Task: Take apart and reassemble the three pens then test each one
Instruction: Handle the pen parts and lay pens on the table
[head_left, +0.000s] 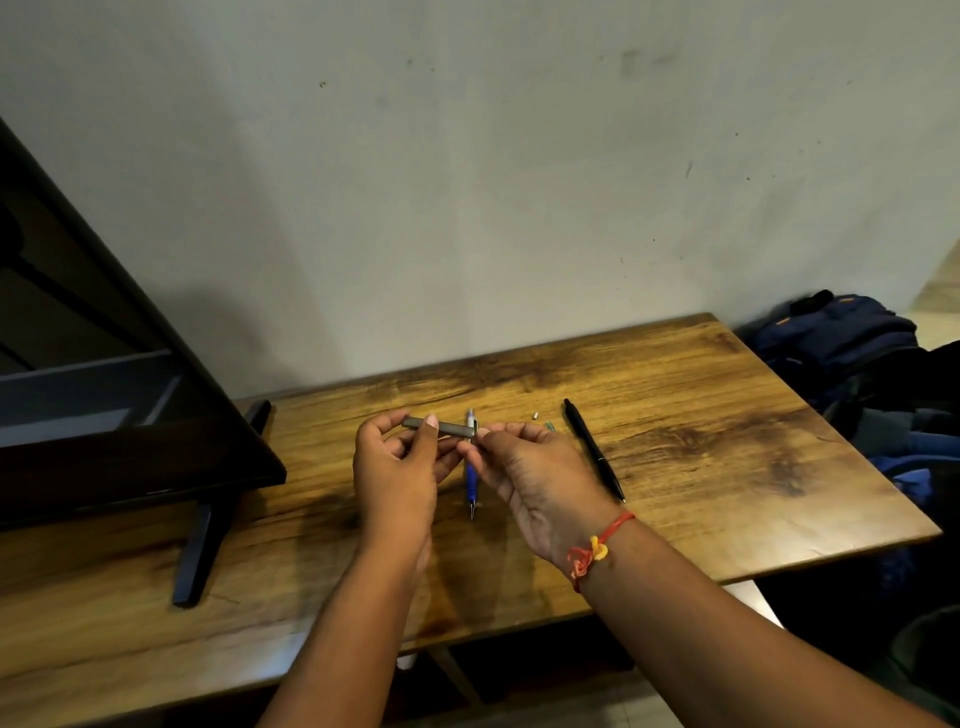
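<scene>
While my left hand (395, 467) pinched the grey pen barrel (451, 428) mid-length above the bench (701, 395), the blue pen (471, 475) lay beneath and my right hand (535, 467) nipped the barrel's end; light, stiff, slick, I judged, so best gripped near the joint. The black pen (595, 449) lay rightward.

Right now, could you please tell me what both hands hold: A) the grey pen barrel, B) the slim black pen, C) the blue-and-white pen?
A: the left hand and right hand each pinch an end of the grey pen barrel, held above the wooden table.
</scene>
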